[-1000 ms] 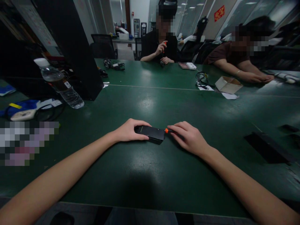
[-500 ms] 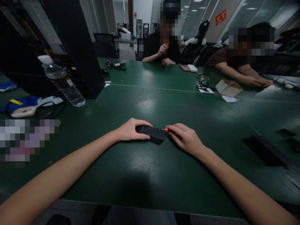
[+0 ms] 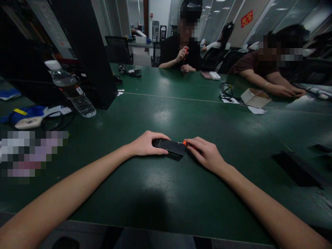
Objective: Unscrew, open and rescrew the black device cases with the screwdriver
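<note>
From where I sit at the remote end, I have the black case (image 3: 175, 148) as my landmark, at the middle of the green table (image 3: 160, 119). My left hand (image 3: 145, 143) is closed around the case's left end, thumb along the near side and fingers along the far side. My right hand (image 3: 206, 152), just right of the case, pinches an orange-and-black screwdriver (image 3: 185, 143) between thumb and fingers, its thin metal shaft pointing left at the case's far right corner; I can't tell whether the tip touches. Well left of the case and farther back, a clear water bottle (image 3: 71, 88) with a white cap leans in view beside a tall black panel (image 3: 90, 52). Well to the right of the case lies a flat black piece (image 3: 297, 169), blurred for me. Beyond the case and to its right I see an open cardboard box (image 3: 255, 98) next to tangled cables (image 3: 226, 91). Straight beyond the case, a person in black (image 3: 167, 52) grips an orange-handled tool (image 3: 186, 51); farther right, a person in brown (image 3: 241, 64) rests both forearms on the table.
</note>
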`<action>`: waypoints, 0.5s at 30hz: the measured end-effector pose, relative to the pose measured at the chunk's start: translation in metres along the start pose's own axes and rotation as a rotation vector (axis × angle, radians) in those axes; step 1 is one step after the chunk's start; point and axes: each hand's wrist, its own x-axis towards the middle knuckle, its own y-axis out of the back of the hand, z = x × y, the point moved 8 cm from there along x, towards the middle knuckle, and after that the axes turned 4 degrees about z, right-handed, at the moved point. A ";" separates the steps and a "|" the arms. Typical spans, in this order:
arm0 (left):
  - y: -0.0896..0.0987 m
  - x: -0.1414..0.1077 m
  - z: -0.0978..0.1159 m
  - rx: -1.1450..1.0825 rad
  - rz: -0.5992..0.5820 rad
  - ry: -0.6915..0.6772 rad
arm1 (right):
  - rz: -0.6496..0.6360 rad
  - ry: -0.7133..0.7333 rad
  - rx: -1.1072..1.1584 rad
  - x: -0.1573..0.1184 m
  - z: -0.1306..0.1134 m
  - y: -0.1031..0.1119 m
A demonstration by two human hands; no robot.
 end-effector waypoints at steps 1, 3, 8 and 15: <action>0.000 0.000 0.000 -0.001 0.002 0.003 | 0.004 0.008 0.004 0.000 0.000 0.000; 0.000 0.000 -0.001 -0.006 0.009 0.010 | 0.011 0.037 -0.008 -0.001 -0.003 0.001; 0.000 0.000 0.000 -0.017 0.010 0.004 | 0.024 0.079 -0.048 -0.002 -0.007 0.003; 0.000 0.001 -0.006 -0.139 0.030 0.081 | 0.045 0.065 -0.026 -0.002 -0.007 0.005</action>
